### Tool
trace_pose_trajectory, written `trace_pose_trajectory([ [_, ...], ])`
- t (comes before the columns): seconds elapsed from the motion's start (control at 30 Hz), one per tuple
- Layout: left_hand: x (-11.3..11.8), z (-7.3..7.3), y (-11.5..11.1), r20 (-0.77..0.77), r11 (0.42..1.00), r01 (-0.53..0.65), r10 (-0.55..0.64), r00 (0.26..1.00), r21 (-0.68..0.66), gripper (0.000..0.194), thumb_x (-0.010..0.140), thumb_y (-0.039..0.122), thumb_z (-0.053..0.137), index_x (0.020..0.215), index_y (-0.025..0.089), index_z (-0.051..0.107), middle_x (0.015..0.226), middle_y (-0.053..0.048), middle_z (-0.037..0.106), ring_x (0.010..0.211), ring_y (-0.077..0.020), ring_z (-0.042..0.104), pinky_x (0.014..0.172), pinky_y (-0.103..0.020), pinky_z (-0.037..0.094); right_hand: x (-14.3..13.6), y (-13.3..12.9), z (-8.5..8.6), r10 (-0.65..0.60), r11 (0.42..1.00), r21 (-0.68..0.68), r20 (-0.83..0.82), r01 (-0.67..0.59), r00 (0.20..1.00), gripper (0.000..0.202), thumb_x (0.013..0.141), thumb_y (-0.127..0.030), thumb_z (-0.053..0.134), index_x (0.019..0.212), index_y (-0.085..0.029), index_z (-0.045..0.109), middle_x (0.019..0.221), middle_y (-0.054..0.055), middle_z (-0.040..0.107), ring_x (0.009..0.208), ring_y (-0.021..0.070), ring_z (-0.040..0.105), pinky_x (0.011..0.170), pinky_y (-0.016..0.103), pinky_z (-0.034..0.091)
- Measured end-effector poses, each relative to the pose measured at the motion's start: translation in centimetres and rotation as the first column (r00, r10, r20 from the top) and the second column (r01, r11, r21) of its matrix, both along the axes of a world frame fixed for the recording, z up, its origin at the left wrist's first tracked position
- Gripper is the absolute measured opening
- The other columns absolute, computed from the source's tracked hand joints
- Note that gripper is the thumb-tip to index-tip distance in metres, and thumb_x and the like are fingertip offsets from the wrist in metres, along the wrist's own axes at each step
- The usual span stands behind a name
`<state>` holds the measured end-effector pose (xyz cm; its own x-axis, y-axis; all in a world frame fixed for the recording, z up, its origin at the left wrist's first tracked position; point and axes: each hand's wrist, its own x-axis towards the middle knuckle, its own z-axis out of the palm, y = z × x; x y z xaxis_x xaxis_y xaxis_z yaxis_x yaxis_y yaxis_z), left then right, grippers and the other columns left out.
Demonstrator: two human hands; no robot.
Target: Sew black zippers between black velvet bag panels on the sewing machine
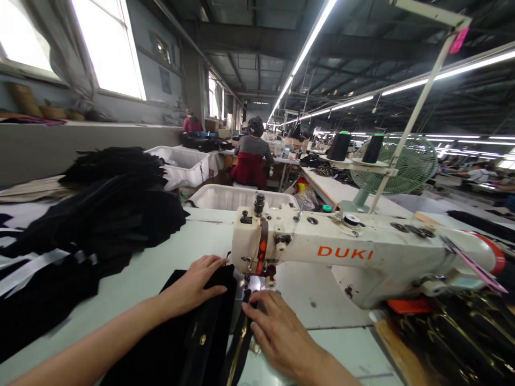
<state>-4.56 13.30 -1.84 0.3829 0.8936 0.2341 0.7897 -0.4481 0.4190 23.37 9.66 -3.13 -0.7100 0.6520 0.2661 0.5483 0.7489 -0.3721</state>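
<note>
My left hand (195,285) lies flat with fingers stretched out on a black fabric piece (159,343), just left of the needle area of a white sewing machine (300,241). A small gold metal part (202,339) shows on the fabric. On the near side of the presser foot (247,280), my right hand (279,329) pinches a black zipper (240,343) with gold teeth between thumb and fingers. The zipper runs from the foot toward me along the fabric's right edge. The machine's lamp lights the spot at the needle.
Black fabric pieces (120,209) are heaped on the left. More gold-toothed zippers (462,338) lie at the right, beside an orange item (410,306). Pink-handled scissors (477,265) rest on the machine. White bins (209,197) stand behind it, and a person (254,150) sits farther ahead.
</note>
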Motion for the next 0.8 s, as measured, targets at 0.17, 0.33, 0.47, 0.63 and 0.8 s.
trace_pose_trajectory([
  [0.17,1.5,-1.0,-0.2,0.089,0.998,0.014,-0.008,0.996,-0.067,0.02,0.093,0.033,0.055,0.097,0.023,0.073,0.097,-0.004,0.071,0.096,-0.0254,0.067,0.089,-0.036,0.054,0.0,-0.3,-0.8,0.024,0.998,0.053,-0.08,-0.02,0.996,0.037,0.098,-0.025,0.056,0.135,-0.02,0.057,0.126,0.006,0.062,0.12,0.0224,0.054,0.11,0.033,0.044],
  [0.33,2.8,-2.5,-1.0,0.143,0.992,-0.124,0.122,0.982,0.003,0.035,0.096,0.038,0.049,0.118,0.016,0.066,0.11,-0.01,0.071,0.105,-0.0302,0.067,0.092,-0.044,0.056,-0.3,-0.2,-1.3,0.034,0.974,0.225,-0.17,0.005,0.985,0.025,0.099,-0.025,0.056,0.122,-0.019,0.065,0.118,0.004,0.069,0.116,0.0208,0.06,0.115,0.033,0.038],
  [0.47,2.7,-3.0,-4.1,0.07,0.977,-0.098,0.086,0.994,0.189,0.046,0.097,0.038,0.054,0.141,0.028,0.055,0.151,-0.007,0.049,0.142,-0.0358,0.038,0.114,-0.057,0.035,-0.4,-0.5,-1.3,-0.01,0.945,0.318,-0.195,0.073,0.981,0.026,0.1,-0.034,0.057,0.119,-0.021,0.067,0.115,0.002,0.072,0.11,0.0201,0.064,0.113,0.031,0.04],
  [0.63,2.7,-3.1,-6.7,-0.133,0.917,0.128,-0.083,0.988,0.378,0.049,0.104,0.036,0.051,0.151,0.036,0.041,0.144,0.003,0.059,0.13,-0.0218,0.057,0.096,-0.027,0.056,-0.7,-1.2,-1.4,-0.034,0.881,0.458,-0.188,0.118,0.982,0.032,0.1,-0.038,0.056,0.121,-0.016,0.066,0.117,0.002,0.073,0.11,0.0195,0.065,0.113,0.027,0.039],
  [0.8,3.7,-3.3,-6.4,-0.082,0.925,0.087,-0.061,0.995,0.371,0.051,0.107,0.037,0.045,0.156,0.038,0.032,0.144,0.004,0.059,0.129,-0.0198,0.058,0.102,-0.029,0.052,-0.8,-1.5,-1.7,-0.062,0.865,0.486,-0.144,0.125,0.988,0.027,0.1,-0.036,0.056,0.117,-0.018,0.067,0.119,0.001,0.072,0.114,0.0195,0.065,0.112,0.027,0.041],
])
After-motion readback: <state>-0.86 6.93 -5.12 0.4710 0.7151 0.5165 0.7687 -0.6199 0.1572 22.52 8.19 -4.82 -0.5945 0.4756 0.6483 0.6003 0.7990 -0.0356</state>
